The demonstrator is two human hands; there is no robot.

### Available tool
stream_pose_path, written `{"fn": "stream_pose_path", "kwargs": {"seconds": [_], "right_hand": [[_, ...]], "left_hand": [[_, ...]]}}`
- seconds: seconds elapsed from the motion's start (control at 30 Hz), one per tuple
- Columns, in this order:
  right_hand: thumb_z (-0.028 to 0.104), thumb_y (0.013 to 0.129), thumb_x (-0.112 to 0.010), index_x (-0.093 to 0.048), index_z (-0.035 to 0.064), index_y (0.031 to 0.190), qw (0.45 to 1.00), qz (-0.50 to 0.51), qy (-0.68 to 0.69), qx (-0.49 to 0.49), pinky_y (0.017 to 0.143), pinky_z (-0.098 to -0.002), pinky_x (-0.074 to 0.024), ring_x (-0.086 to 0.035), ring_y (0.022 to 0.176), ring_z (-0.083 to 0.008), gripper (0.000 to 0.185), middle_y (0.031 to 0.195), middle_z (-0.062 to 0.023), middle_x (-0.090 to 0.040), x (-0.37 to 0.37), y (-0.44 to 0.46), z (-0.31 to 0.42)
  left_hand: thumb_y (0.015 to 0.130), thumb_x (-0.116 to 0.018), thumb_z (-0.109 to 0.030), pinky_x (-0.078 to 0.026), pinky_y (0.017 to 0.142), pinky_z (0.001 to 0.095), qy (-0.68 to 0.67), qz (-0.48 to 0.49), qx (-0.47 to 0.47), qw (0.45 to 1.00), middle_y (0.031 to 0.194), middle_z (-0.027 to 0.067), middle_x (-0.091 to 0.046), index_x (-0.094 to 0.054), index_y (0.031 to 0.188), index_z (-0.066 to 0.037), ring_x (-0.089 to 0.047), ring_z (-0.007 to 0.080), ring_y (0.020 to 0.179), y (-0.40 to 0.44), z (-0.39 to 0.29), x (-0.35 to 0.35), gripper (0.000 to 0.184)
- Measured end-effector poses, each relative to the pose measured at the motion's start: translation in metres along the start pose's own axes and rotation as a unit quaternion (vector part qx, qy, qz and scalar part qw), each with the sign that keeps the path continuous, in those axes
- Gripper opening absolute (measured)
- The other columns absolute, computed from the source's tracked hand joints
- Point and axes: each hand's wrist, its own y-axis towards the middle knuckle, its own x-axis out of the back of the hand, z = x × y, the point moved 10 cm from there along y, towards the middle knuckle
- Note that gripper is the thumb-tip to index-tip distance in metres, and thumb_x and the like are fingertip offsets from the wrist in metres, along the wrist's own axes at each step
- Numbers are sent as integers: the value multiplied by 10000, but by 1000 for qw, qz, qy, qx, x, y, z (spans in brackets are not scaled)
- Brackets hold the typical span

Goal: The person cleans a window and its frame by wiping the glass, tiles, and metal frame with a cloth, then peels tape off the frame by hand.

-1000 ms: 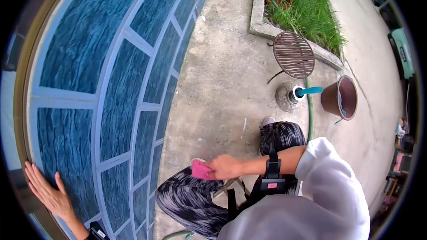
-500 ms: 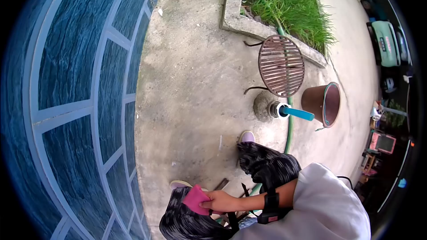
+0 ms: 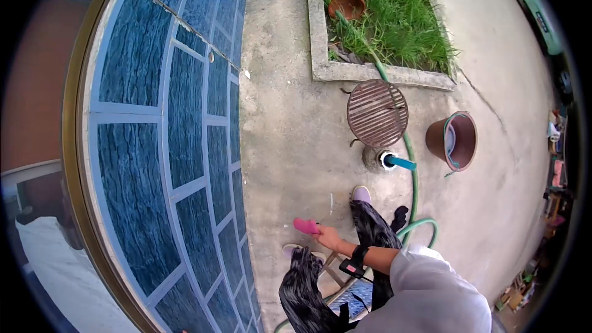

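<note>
My right hand [image 3: 330, 238] is closed around one end of a pink, soft-looking piece [image 3: 304, 226], perhaps a folded cloth. It is held out above the concrete, close to my shoes. A black band with a small box-like device [image 3: 353, 266] sits on that wrist. My black-trousered legs [image 3: 302, 290] are bent below the arm. Beside them show a wooden frame and a blue patterned surface [image 3: 354, 299], partly covered by my body. My left hand is not visible.
A round slatted stool [image 3: 377, 113] stands ahead, near a pipe opening with a blue tube [image 3: 401, 162]. A brown bucket [image 3: 453, 142] is to the right. A green hose [image 3: 412, 191] crosses the ground. Blue tiled wall [image 3: 132, 172] runs left; a kerbed grass bed [image 3: 394, 18] lies beyond.
My view has shifted, bringing a door frame and a blue container into sight. My right hand with the pink piece has moved off my leg to a spot over the ground beyond it.
</note>
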Motion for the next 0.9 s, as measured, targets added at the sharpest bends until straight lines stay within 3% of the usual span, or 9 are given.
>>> {"fn": "stream_pose_path", "kwargs": {"seconds": [0.07, 0.13, 0.17, 0.2, 0.27, 0.33, 0.4, 0.6, 0.9], "right_hand": [[373, 857, -622, -684, 118, 1103, 996, -68, -54, -35, 792, -443, -514, -678, 848, -330, 360, 898, -180, -701, 37, -44, -6], [350, 832, -631, -693, 100, 1057, 993, -86, -57, -65, 772, -459, -519, -676, 841, -368, 342, 859, -190, -696, 89, -87, 14], [345, 824, -640, -697, 90, 1032, 991, -93, 27, -89, 742, -447, -526, -682, 802, -351, 334, 835, -185, -697, 113, -116, 28], [340, 817, -649, -700, 80, 1006, 983, -96, 112, -113, 712, -435, -534, -688, 762, -333, 326, 812, -179, -697, 132, -144, 42], [323, 812, -659, -700, 76, 992, 973, -88, 151, -149, 628, -403, -536, -681, 674, -283, 308, 758, -148, -691, 176, -183, 73], [257, 839, -663, -686, 93, 1021, 965, -119, 204, -116, 393, -301, -401, -538, 468, -150, 245, 652, -52, -611, 217, -193, 97], [241, 845, -662, -676, 84, 1012, 957, -192, 201, -82, 387, -289, -386, -517, 454, -146, 229, 644, -36, -601, 266, -201, 138], [203, 908, -635, -624, 66, 1083, 888, -166, 422, 76, 563, -249, -468, -603, 678, -106, 223, 849, -12, -658, 330, -181, 300], [285, 948, -620, -603, 57, 1175, 883, -62, 446, 133, 756, -272, -523, -656, 861, -132, 322, 1017, -46, -684, 312, -118, 502]], "left_hand": [[972, -547, -344, -327, 1085, 599, 17, 57, -38, 997, 1423, 368, -360, -338, 1372, 172, -352, 535, 1325, 4, -6, 12, 686], [969, -549, -361, -359, 1093, 525, 232, 180, -169, 941, 1446, 287, -398, -384, 1402, 97, -403, 441, 1329, 0, -15, 17, 652], [905, -601, -221, -119, 1206, 436, -60, 206, 48, 975, 1608, 135, -149, -180, 1525, -33, -149, 270, 1487, 1, 9, 22, 773], [840, -628, -182, -81, 1212, 431, -80, 256, 60, 962, 1617, 157, -68, -131, 1530, -20, -72, 283, 1499, 4, 6, 27, 866], [804, -596, -98, -166, 1190, 462, -168, 252, 20, 953, 1604, 174, -131, -211, 1515, -38, -150, 309, 1483, 17, -12, 63, 811], [810, -596, -108, -182, 1173, 496, -253, 232, -29, 939, 1592, 185, -161, -262, 1486, -28, -177, 334, 1471, 40, -47, 104, 757], [805, -620, -117, -196, 1157, 527, -379, 181, -73, 904, 1567, 197, -223, -309, 1464, -26, -222, 350, 1449, 63, -88, 148, 734], [839, -631, -128, -237, 1144, 480, -553, 151, -134, 809, 1547, 213, -261, -316, 1459, -8, -263, 367, 1428, 139, -137, 278, 705], [871, -601, -129, -389, 1066, 407, -693, 73, -78, 713, 1498, 193, -369, -331, 1463, -31, -413, 341, 1347, 273, -86, 268, 658]]}}
